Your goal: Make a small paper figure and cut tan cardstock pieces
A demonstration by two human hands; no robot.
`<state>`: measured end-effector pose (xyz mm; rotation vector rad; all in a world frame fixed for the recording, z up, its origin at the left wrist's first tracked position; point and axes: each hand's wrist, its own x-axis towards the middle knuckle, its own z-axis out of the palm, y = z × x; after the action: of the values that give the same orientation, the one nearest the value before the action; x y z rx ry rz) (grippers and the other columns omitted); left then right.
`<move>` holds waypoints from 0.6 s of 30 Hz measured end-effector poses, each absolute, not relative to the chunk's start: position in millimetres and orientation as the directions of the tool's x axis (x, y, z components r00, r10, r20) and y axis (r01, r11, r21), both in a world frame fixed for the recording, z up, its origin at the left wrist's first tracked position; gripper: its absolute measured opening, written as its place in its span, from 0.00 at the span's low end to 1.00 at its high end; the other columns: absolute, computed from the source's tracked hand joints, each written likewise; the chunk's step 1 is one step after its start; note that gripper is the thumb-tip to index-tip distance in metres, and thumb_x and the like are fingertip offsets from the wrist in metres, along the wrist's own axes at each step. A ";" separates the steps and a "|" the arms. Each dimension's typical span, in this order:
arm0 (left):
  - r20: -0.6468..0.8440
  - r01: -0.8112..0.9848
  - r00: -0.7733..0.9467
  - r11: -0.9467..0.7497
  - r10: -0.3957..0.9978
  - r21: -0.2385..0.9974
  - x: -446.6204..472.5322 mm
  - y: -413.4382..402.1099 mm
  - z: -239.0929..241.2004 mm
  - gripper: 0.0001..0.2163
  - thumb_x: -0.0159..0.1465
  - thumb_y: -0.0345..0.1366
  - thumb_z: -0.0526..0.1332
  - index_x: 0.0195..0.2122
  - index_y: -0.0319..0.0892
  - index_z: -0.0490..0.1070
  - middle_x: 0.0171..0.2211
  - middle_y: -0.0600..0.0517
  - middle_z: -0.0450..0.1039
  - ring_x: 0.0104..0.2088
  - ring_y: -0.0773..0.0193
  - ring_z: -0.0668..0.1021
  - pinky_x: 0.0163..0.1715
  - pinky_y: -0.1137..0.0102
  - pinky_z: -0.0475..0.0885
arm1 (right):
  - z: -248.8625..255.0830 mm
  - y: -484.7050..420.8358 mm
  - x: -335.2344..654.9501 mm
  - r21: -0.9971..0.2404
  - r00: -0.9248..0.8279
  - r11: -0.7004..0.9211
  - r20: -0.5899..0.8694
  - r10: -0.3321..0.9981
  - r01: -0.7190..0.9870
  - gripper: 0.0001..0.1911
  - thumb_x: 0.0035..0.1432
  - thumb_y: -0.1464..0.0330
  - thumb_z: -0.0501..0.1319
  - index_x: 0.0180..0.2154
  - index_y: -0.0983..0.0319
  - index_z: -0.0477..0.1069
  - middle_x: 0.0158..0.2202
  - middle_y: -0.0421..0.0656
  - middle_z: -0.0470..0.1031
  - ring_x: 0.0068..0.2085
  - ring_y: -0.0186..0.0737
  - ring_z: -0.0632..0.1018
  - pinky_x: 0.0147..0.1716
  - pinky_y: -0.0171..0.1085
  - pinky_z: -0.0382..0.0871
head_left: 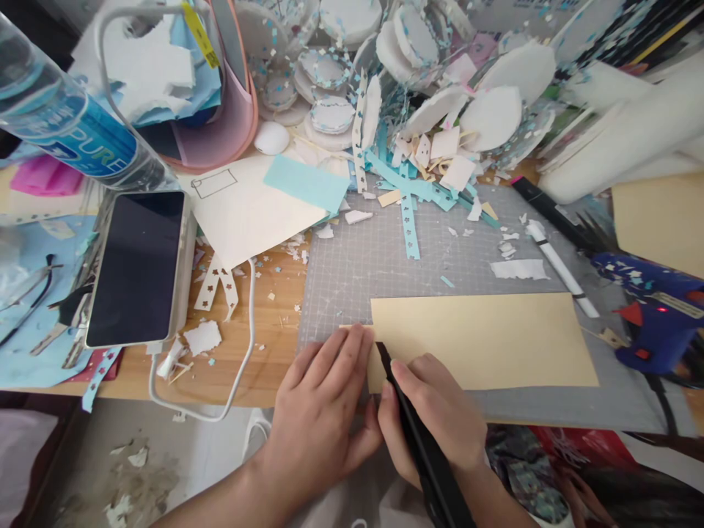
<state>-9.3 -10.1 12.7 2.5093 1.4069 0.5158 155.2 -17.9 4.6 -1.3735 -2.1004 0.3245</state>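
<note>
My left hand [324, 403] lies flat with its fingers stretched out over the left end of a cream card strip. The strip mostly hides under the fingers. A larger rectangle of cream card [484, 345] lies to its right on the grey cutting mat [352, 271]. In my right hand [434, 411] is a long black craft knife [412, 433], held like a pen. The knife's dark tip rests at the left edge of the cream card, close beside my left fingertips.
On the left stand a water bottle [82, 117] and a phone [137, 271] with a white cable. Paper scraps [412, 191] and white discs [495, 117] crowd the back. A white pen [561, 268] and a blue glue gun [654, 308] lie right.
</note>
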 end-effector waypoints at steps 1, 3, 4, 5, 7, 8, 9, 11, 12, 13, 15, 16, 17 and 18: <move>0.198 0.777 0.479 -0.518 0.855 0.359 -9.1 -9.8 12.9 0.23 0.66 0.37 0.54 0.59 0.31 0.68 0.59 0.45 0.73 0.57 0.55 0.74 0.56 0.64 0.61 | 3.6 -20.5 156.4 -0.507 -0.290 0.432 0.336 0.896 0.746 0.12 0.61 0.76 0.55 0.47 0.64 0.66 0.26 0.42 0.66 0.27 0.42 0.70 0.24 0.40 0.67; 0.206 0.775 0.472 -0.515 0.857 0.367 -8.8 -9.4 13.0 0.22 0.66 0.37 0.54 0.59 0.30 0.69 0.58 0.44 0.74 0.57 0.55 0.74 0.56 0.63 0.61 | 1.9 -25.4 158.9 -0.518 -0.304 0.425 0.305 0.902 0.742 0.13 0.61 0.75 0.56 0.48 0.63 0.65 0.26 0.43 0.66 0.29 0.43 0.70 0.25 0.41 0.67; 0.207 0.774 0.470 -0.514 0.858 0.369 -8.6 -9.2 13.0 0.22 0.66 0.36 0.54 0.59 0.30 0.69 0.58 0.44 0.74 0.56 0.55 0.74 0.55 0.63 0.61 | 1.4 -27.1 160.1 -0.525 -0.307 0.419 0.290 0.906 0.741 0.13 0.61 0.75 0.56 0.48 0.62 0.66 0.27 0.42 0.66 0.29 0.43 0.70 0.25 0.41 0.66; 0.206 0.775 0.469 -0.512 0.859 0.371 -8.5 -9.1 13.0 0.22 0.66 0.36 0.54 0.59 0.30 0.69 0.58 0.44 0.74 0.56 0.55 0.74 0.55 0.63 0.60 | 1.1 -28.4 161.0 -0.530 -0.311 0.418 0.282 0.907 0.738 0.13 0.60 0.75 0.57 0.47 0.62 0.66 0.26 0.42 0.66 0.29 0.43 0.70 0.25 0.41 0.66; 0.204 0.773 0.472 -0.513 0.858 0.373 -8.4 -8.7 13.0 0.22 0.65 0.35 0.54 0.59 0.30 0.69 0.58 0.44 0.74 0.56 0.55 0.74 0.56 0.63 0.60 | 1.3 -29.4 162.1 -0.529 -0.322 0.430 0.288 0.902 0.732 0.13 0.60 0.75 0.57 0.47 0.62 0.65 0.26 0.42 0.66 0.29 0.43 0.70 0.25 0.40 0.66; 0.204 0.771 0.474 -0.516 0.856 0.373 -8.5 -8.6 13.0 0.22 0.65 0.35 0.54 0.59 0.30 0.69 0.59 0.44 0.73 0.57 0.55 0.73 0.56 0.63 0.60 | 1.6 -29.5 162.3 -0.522 -0.332 0.439 0.289 0.898 0.732 0.13 0.60 0.76 0.57 0.47 0.62 0.65 0.26 0.42 0.66 0.29 0.43 0.70 0.25 0.40 0.66; 0.204 0.770 0.476 -0.518 0.855 0.374 -8.6 -8.5 12.9 0.23 0.65 0.35 0.54 0.59 0.30 0.69 0.59 0.44 0.73 0.57 0.55 0.73 0.56 0.63 0.60 | 1.8 -29.4 162.4 -0.511 -0.340 0.442 0.286 0.896 0.737 0.13 0.60 0.76 0.57 0.47 0.63 0.65 0.27 0.42 0.67 0.29 0.43 0.70 0.25 0.40 0.66; 0.204 0.771 0.474 -0.515 0.857 0.375 -8.9 -8.5 12.6 0.22 0.65 0.34 0.54 0.59 0.30 0.69 0.59 0.44 0.73 0.57 0.55 0.73 0.56 0.63 0.60 | 2.1 -29.5 162.4 -0.493 -0.351 0.444 0.275 0.895 0.748 0.12 0.60 0.77 0.56 0.46 0.64 0.66 0.27 0.43 0.67 0.29 0.43 0.70 0.25 0.41 0.65; 0.203 0.771 0.473 -0.514 0.857 0.376 -9.0 -8.6 12.3 0.22 0.65 0.34 0.54 0.59 0.30 0.69 0.59 0.44 0.73 0.57 0.55 0.73 0.56 0.63 0.60 | 2.1 -29.7 162.4 -0.486 -0.355 0.445 0.271 0.895 0.752 0.12 0.60 0.77 0.56 0.46 0.64 0.66 0.27 0.43 0.67 0.29 0.43 0.70 0.25 0.41 0.65; 0.202 0.771 0.472 -0.513 0.858 0.377 -9.0 -8.8 12.0 0.23 0.65 0.34 0.54 0.59 0.30 0.69 0.59 0.44 0.73 0.57 0.55 0.73 0.56 0.63 0.60 | 2.1 -29.9 162.4 -0.481 -0.358 0.445 0.266 0.895 0.755 0.11 0.60 0.77 0.55 0.46 0.64 0.66 0.27 0.43 0.68 0.29 0.43 0.70 0.25 0.40 0.65; 0.200 0.768 0.473 -0.513 0.858 0.382 -9.0 -9.3 11.4 0.23 0.65 0.34 0.54 0.59 0.29 0.68 0.59 0.44 0.73 0.57 0.55 0.73 0.56 0.63 0.60 | 2.0 -30.3 162.1 -0.474 -0.355 0.436 0.255 0.900 0.765 0.10 0.61 0.77 0.55 0.45 0.64 0.66 0.27 0.43 0.68 0.29 0.43 0.71 0.26 0.40 0.66; 0.199 0.766 0.476 -0.515 0.857 0.386 -9.0 -9.4 11.3 0.23 0.64 0.34 0.54 0.59 0.29 0.68 0.59 0.43 0.73 0.57 0.55 0.72 0.56 0.63 0.59 | 2.0 -30.5 161.7 -0.475 -0.346 0.426 0.249 0.904 0.770 0.09 0.61 0.77 0.55 0.44 0.64 0.67 0.26 0.43 0.68 0.29 0.43 0.71 0.26 0.40 0.66; 0.197 0.763 0.478 -0.516 0.856 0.389 -9.1 -9.5 11.3 0.23 0.64 0.34 0.54 0.59 0.29 0.68 0.59 0.43 0.73 0.57 0.55 0.72 0.56 0.63 0.59 | 2.2 -30.6 161.0 -0.478 -0.340 0.419 0.247 0.907 0.772 0.09 0.61 0.76 0.55 0.44 0.64 0.67 0.26 0.43 0.68 0.29 0.43 0.71 0.26 0.40 0.66; 0.194 0.760 0.481 -0.517 0.855 0.393 -9.3 -9.3 11.6 0.23 0.64 0.34 0.54 0.59 0.29 0.68 0.58 0.43 0.73 0.57 0.55 0.72 0.56 0.63 0.59 | 2.3 -30.8 160.0 -0.484 -0.338 0.415 0.242 0.910 0.770 0.09 0.61 0.76 0.56 0.43 0.64 0.67 0.26 0.43 0.68 0.29 0.43 0.71 0.26 0.40 0.66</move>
<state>-9.3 -9.3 11.6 2.4758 1.3811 0.5395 160.0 -30.8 2.3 -1.4250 -2.2005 0.3914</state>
